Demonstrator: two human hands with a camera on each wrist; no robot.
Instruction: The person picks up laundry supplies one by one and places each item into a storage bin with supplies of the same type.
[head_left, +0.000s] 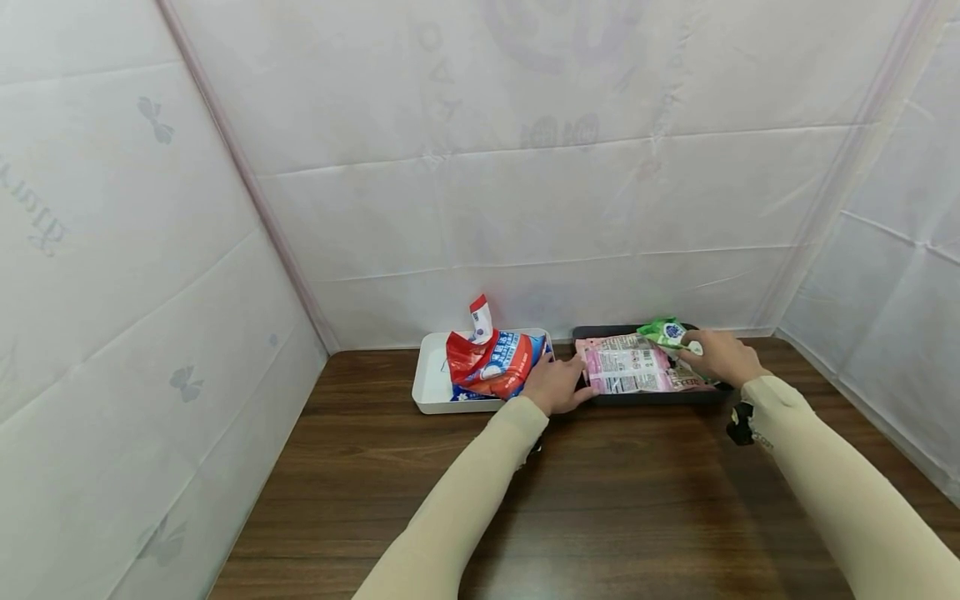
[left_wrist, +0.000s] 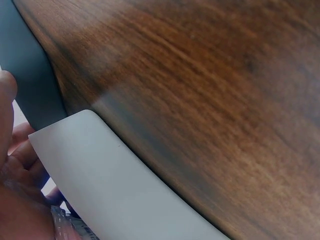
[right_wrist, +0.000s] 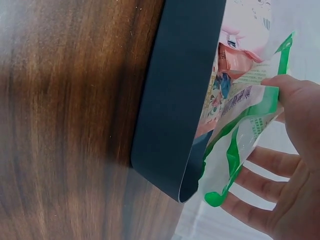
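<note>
My right hand (head_left: 723, 357) pinches a green and white packet (head_left: 663, 332) at the right end of the black tray (head_left: 652, 400). In the right wrist view that packet (right_wrist: 256, 107) hangs tilted over the tray rim, thumb on its near face and fingers behind. A pink packet (head_left: 626, 368) lies in the same tray. My left hand (head_left: 553, 385) is where the two trays meet, its thumb by the pink packet's left edge, its fingers beside a red and blue bag (head_left: 510, 362) in the white tray (head_left: 429, 375). Whether those fingers touch either package is unclear.
Both trays stand side by side at the back of a brown wooden table (head_left: 600, 500). White sheeting (head_left: 450, 208) rises directly behind them and on both sides. A red and white bag end (head_left: 480, 315) sticks up above the white tray.
</note>
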